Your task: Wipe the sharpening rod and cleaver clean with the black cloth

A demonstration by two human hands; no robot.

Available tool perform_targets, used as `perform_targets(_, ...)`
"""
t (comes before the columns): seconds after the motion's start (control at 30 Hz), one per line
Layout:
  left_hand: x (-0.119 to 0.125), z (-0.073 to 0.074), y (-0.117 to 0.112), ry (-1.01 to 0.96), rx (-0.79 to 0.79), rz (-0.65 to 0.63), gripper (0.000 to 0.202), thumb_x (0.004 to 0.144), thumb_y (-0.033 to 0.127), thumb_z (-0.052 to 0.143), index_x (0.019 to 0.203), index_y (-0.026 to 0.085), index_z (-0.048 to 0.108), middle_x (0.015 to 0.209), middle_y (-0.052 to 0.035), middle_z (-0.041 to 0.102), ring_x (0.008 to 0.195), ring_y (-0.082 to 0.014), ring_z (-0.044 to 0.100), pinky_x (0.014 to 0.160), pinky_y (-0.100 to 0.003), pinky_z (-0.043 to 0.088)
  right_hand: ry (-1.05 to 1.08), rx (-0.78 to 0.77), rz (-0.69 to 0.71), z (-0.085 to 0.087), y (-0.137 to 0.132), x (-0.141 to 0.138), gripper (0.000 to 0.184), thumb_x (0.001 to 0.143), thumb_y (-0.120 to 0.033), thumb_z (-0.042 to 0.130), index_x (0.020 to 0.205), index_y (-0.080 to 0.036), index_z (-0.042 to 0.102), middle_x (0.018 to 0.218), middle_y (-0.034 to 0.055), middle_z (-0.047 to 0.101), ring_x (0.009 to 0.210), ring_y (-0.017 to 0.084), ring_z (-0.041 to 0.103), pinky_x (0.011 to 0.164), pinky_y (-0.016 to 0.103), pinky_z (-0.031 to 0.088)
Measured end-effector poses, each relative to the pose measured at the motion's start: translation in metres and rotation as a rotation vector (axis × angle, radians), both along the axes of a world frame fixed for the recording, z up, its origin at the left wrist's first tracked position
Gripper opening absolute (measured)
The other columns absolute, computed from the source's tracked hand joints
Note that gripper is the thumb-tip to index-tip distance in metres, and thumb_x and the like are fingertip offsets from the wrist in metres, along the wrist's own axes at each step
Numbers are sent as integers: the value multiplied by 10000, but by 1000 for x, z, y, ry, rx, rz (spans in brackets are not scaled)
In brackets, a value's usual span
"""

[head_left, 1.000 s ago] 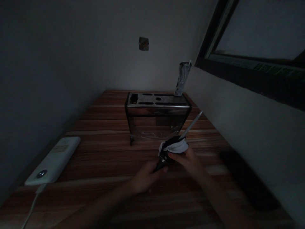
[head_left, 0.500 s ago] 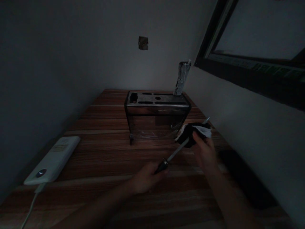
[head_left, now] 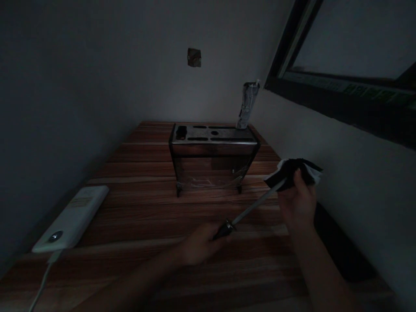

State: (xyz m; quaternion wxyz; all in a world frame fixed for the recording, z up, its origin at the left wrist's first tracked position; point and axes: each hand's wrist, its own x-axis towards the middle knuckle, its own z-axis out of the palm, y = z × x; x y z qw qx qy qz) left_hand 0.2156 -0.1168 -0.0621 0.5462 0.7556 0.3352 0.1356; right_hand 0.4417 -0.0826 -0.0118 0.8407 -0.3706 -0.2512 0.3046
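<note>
- Outward along the rod [head_left: 258, 205], away from its black handle [head_left: 222, 231], our right hand [head_left: 299, 203] has slid the black-and-white cloth [head_left: 287, 173] since the earlier frame; the tip, visible then, is now hidden.
- Our right fingers pinch the cloth around the rod's far end, to the right of the slotted rack [head_left: 214, 149].
- Our left hand [head_left: 199, 245] has its fingers closed around the handle, in front of the rack; the rod slants up between our hands.
- Left of the rack, nearer us, a white device [head_left: 73, 216] lies on the surface [head_left: 146, 208].
</note>
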Motion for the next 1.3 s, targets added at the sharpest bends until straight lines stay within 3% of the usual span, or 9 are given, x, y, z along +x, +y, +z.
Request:
perform_targets(0.27, 0, -2, -1, -4, -27, 31, 195, 831, 329, 458, 763, 153, 505, 643, 49, 431, 584, -82, 429, 534, -176, 344, 7, -42, 11, -4, 1, -4, 156, 665, -275, 699, 809, -230, 658, 881, -29, 674, 903, 147, 608, 798, 315, 483)
perform_targets(0.47, 0, -12, -3, -35, -291, 109, 325, 815, 495, 429, 800, 172, 461, 495, 86, 381, 359, -65, 370, 322, -160, 283, -38, -247, 118, -20, -2, -25, 255, 579, -312, 757, 801, -231, 661, 898, -15, 692, 886, 178, 627, 824, 356, 486)
perform_targets(0.6, 1, -12, -2, -108, -350, 150, 380, 797, 548, 433, 738, 172, 449, 427, 98, 381, 306, -53, 342, 282, -144, 250, -168, -358, 301, -33, -7, -38, 292, 550, -330, 774, 800, -218, 672, 869, 6, 708, 871, 199, 637, 858, 378, 471)
perform_targets(0.8, 3, -4, -2, -173, -390, 200, 435, 769, 584, 446, 605, 185, 398, 341, 107, 347, 266, -43, 306, 267, -141, 223, -484, -400, 741, -42, -20, -49, 295, 578, -268, 767, 851, -216, 667, 854, 5, 715, 823, 188, 645, 813, 349, 488)
perform_targets(0.87, 3, -3, -2, -187, -401, 202, 430, 764, 583, 457, 613, 184, 405, 337, 109, 353, 263, -43, 303, 263, -141, 211, -525, -431, 818, -43, -23, -51, 303, 576, -252, 769, 856, -210, 660, 849, 8, 716, 814, 188, 649, 795, 341, 495)
perform_targets(1.3, 2, -8, -1, -193, -384, 195, 396, 789, 541, 468, 642, 176, 423, 350, 108, 368, 259, -40, 316, 257, -136, 213, -510, -414, 845, -39, -24, -52, 293, 578, -256, 765, 847, -212, 659, 859, 10, 717, 832, 196, 655, 812, 350, 496)
